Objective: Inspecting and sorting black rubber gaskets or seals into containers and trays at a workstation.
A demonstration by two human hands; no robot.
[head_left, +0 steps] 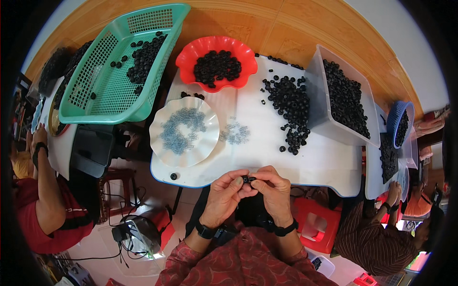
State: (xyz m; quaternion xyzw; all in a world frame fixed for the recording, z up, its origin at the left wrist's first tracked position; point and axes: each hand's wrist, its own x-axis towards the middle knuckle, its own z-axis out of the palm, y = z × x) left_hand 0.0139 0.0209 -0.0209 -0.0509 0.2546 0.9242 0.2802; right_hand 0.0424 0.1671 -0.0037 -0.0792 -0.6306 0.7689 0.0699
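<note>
Just off the table's front edge, my two hands meet around small black parts. Between the fingertips of my left hand (pixel 224 194) is pinched a small black cylindrical part (pixel 245 179). My right hand (pixel 273 191) pinches another small dark piece against it; its exact shape is mostly hidden by the fingers. On the white table ahead lie a heap of loose black cylindrical parts (pixel 292 107) and a white wavy-rimmed plate (pixel 202 155) with small clear bluish pieces (pixel 181 128) on it. More clear pieces (pixel 234 132) lie beside the plate.
At the back are a red scalloped bowl (pixel 186 59) and a translucent bin (pixel 318 102), both holding black parts. A green mesh basket (pixel 102 114) stands at left. One black part (pixel 173 176) sits near the front edge. Co-workers sit on both sides; a red stool (pixel 317 219) is at right.
</note>
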